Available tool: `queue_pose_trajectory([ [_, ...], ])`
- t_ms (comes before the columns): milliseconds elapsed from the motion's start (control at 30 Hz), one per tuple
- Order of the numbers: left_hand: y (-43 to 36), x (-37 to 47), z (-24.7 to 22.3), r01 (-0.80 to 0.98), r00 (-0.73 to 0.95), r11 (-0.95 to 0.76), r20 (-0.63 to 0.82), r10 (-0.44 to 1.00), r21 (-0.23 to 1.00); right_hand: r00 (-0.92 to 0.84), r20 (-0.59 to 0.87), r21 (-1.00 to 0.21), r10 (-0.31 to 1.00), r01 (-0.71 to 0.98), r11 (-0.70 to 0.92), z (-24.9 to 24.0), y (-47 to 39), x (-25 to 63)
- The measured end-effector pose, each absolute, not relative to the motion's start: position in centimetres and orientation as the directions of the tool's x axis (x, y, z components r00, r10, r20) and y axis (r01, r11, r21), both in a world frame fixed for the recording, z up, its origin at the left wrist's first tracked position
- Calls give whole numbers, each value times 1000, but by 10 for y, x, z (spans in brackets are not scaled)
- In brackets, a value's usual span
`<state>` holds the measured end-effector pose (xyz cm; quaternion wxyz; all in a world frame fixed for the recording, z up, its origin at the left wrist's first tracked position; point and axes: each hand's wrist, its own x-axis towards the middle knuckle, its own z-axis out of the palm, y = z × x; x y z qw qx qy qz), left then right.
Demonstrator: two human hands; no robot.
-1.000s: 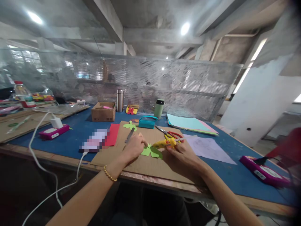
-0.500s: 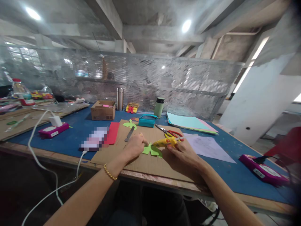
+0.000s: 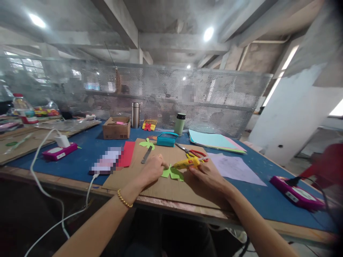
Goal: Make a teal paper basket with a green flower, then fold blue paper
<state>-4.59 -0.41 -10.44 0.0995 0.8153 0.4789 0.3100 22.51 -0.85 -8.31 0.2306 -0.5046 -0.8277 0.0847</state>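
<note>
A light-green butterfly-shaped paper cut-out lies on a brown cardboard sheet. At its left side my left hand holds it down, index finger stretched to its top, the other fingers curled and partly hidden. My right hand grips a yellow glue gun, whose tip points left at the top middle of the cut-out. Whether the tip touches the paper I cannot tell. Beyond my left hand lie a dark flat metal strip and another green paper cut-out.
Red-handled scissors and a teal case lie behind the glue gun. A phone and red paper are left, lilac paper right. Purple power strips flank the table. A cardboard box and green bottle stand behind.
The view has shifted slightly. My hands, the glue gun and the green butterfly keep nearly the same positions relative to each other.
</note>
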Motion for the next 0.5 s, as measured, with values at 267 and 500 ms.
queue_pose_trajectory([
  [267,1,-48,-110,721,352,-523,409,842,454,-400,239,-428,885,774,466,-75,-17,217],
  [500,1,-49,-110,720,340,-518,415,844,463,-427,271,-389,863,771,504,-73,-17,217],
])
